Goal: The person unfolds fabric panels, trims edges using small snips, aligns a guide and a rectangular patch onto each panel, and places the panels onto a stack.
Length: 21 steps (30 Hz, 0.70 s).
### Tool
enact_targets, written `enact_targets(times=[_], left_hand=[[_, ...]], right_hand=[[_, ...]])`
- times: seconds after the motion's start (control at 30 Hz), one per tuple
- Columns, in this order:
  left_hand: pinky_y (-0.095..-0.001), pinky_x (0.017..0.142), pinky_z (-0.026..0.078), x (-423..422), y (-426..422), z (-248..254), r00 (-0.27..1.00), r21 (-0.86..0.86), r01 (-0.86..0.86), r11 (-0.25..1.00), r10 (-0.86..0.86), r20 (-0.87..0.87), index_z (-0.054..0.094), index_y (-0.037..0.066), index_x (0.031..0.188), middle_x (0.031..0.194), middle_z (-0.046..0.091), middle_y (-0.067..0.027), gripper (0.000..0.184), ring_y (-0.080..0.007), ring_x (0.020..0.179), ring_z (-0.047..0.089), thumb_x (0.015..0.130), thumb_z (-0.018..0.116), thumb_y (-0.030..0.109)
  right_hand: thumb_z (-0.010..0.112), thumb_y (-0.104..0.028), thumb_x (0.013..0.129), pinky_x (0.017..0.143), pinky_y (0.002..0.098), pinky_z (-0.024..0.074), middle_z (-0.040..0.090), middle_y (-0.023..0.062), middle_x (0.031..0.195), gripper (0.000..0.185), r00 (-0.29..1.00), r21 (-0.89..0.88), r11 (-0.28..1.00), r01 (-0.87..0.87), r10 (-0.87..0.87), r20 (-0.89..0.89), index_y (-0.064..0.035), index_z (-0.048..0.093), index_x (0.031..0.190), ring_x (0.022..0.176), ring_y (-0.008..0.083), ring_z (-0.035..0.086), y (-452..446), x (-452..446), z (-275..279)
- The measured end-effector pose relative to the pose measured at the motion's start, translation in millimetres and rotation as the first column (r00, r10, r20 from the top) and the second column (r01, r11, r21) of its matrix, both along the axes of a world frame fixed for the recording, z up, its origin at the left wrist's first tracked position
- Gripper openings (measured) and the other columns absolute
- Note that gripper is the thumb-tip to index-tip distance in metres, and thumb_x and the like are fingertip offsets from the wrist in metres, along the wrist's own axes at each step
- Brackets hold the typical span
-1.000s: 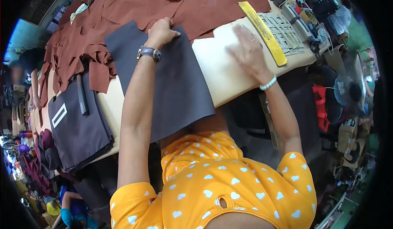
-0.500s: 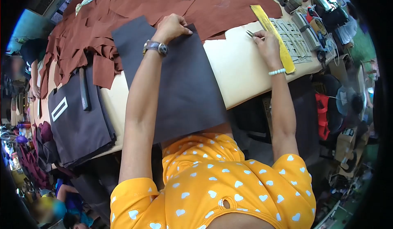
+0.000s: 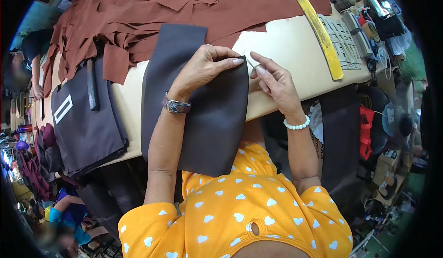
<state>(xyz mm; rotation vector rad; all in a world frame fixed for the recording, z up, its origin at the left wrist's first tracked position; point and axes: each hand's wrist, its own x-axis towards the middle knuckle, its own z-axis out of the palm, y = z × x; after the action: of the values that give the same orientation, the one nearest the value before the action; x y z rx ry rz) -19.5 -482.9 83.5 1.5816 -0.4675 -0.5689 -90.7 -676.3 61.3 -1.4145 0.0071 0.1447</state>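
A dark grey-brown leather-like sheet [image 3: 212, 124] hangs over the table's front edge towards my lap. My left hand [image 3: 203, 69] pinches its upper right corner between thumb and fingers and lifts that edge off the table. Close to that corner, my right hand [image 3: 277, 85] is closed around a slim, pointed metal tool [image 3: 250, 63], held between thumb and fingers. The tool's tips are near the sheet's corner; I cannot tell whether they touch it. Most of the tool is hidden by my fingers.
Reddish-brown sheets [image 3: 184, 9] cover the back of the pale table [image 3: 286, 50]. At left lie stacked dark panels [image 3: 90, 129], a white rectangular frame [image 3: 63, 108] and a dark bar [image 3: 92, 87]. A yellow strip [image 3: 320, 39] lies right. Another person's hand [image 3: 38, 91] is far left.
My right hand has moved left from the table to the sheet's corner, bringing the metal tool. My left hand has drawn the corner nearer and to the right, and the sheet has turned and bent.
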Motion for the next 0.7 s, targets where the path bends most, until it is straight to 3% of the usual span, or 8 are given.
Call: enact_targets(times=[0.1,0.3,0.7], left_hand=[[-0.0144,0.058,0.037,-1.7,-2.1,-9.2,1.000,-0.105,-0.008,0.994,0.005,-0.031,0.068,0.000,0.096,0.076,0.061,0.0052,0.021,0.0009,0.068,0.048,0.084,0.065,0.017],[-0.0127,0.054,0.035,-3.4,0.7,-4.9,0.997,-0.048,0.002,0.999,-0.005,-0.082,0.068,0.002,0.097,0.077,0.061,0.0052,0.021,0.0020,0.065,0.048,0.083,0.065,0.018],[-0.0167,0.070,0.043,-3.6,0.9,-5.7,0.999,-0.024,0.006,1.000,-0.007,-0.050,0.068,0.000,0.097,0.082,0.064,0.0009,0.021,-0.0026,0.075,0.054,0.083,0.065,0.015]], right_hand=[[0.055,-0.013,0.090,0.048,0.0138,0.0320,0.060,0.0007,0.080,0.046,0.999,0.032,0.999,0.006,-0.008,0.044,-0.0007,0.040,0.132,0.055,-0.0014,0.039,1.9,0.9,-1.6],[0.056,-0.013,0.089,0.047,0.0132,0.0315,0.063,0.0029,0.079,0.051,0.997,0.048,0.998,0.026,-0.030,0.077,-0.0005,0.036,0.134,0.053,-0.0017,0.040,2.9,0.6,-4.7],[0.058,-0.014,0.088,0.047,0.0129,0.0317,0.065,0.0032,0.077,0.053,0.994,-0.014,0.998,0.054,-0.052,0.097,0.0014,0.034,0.134,0.053,-0.0018,0.041,5.2,0.7,-4.3]])
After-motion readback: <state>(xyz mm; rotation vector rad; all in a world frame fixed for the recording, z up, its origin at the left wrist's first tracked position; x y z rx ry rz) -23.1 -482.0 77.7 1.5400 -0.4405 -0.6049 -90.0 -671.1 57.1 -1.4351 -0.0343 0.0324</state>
